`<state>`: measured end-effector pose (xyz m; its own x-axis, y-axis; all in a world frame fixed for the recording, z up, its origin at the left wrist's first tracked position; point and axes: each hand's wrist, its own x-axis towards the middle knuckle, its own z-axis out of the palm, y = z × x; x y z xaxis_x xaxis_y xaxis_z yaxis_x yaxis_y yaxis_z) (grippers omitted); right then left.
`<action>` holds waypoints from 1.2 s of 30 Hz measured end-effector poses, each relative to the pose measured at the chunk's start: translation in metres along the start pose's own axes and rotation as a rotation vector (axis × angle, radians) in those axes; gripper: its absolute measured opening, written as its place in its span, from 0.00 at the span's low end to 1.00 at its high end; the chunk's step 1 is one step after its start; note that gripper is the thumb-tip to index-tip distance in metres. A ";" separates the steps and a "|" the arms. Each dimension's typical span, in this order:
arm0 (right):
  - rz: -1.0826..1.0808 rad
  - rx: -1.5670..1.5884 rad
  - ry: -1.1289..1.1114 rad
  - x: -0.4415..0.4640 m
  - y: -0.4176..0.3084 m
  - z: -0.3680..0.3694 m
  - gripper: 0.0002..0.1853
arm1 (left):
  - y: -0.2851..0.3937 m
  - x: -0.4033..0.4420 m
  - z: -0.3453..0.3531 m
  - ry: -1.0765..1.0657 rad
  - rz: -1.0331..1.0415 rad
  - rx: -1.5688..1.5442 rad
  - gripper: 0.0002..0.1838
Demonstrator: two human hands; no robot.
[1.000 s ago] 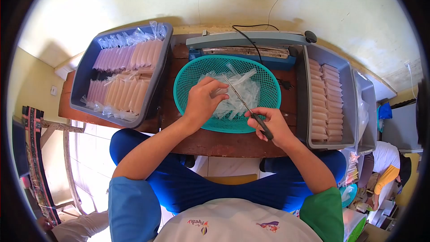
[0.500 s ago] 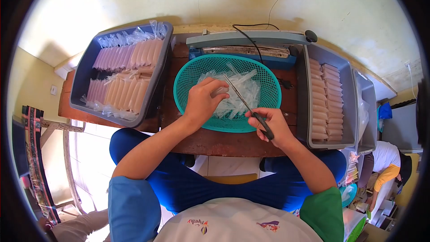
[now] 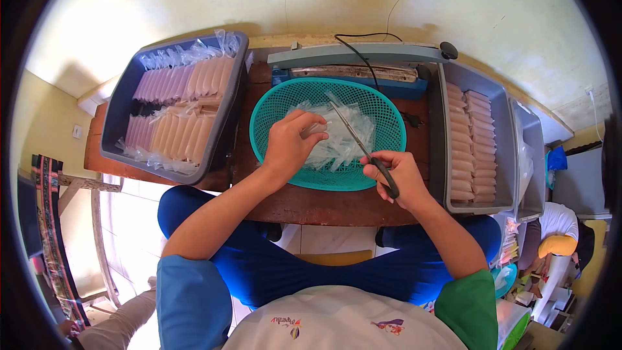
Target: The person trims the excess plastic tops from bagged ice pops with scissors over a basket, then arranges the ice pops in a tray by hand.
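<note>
My left hand (image 3: 291,145) is closed over the left part of a teal mesh basket (image 3: 267,105), pinching a small piece of clear plastic (image 3: 313,131) between thumb and fingers. My right hand (image 3: 400,178) grips the dark handle of a pair of scissors (image 3: 354,135) at the basket's right side. The blades point up and left over the basket, apart from my left hand. Beneath them lies a loose pile of clear plastic strips (image 3: 346,149).
A grey tub (image 3: 223,126) of filled pink and purple bags stands left. Behind the basket is a blue sealer (image 3: 350,58) with a cable. Another grey tub (image 3: 504,123) with filled bags is on the right. A co-worker (image 3: 557,223) bends over at far right.
My right hand and the scissors have shifted slightly right, away from my left hand. My left hand has moved slightly left. The co-worker's arm has moved.
</note>
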<state>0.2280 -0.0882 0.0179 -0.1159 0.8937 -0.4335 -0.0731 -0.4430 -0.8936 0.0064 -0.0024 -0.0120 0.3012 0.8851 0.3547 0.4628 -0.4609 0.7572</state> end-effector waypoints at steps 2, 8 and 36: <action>0.018 -0.046 -0.014 0.001 -0.001 -0.001 0.21 | 0.000 0.000 0.000 0.003 -0.011 -0.011 0.14; -0.395 -0.804 0.119 0.011 0.003 -0.008 0.22 | 0.000 -0.001 0.002 0.002 -0.010 -0.020 0.15; -0.445 -0.367 0.016 0.007 -0.012 -0.013 0.25 | 0.036 -0.003 0.007 -0.125 -0.211 -0.982 0.14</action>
<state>0.2409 -0.0757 0.0240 -0.1377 0.9905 -0.0054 0.2370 0.0277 -0.9711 0.0278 -0.0218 0.0100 0.4033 0.9036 0.1442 -0.3568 0.0102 0.9341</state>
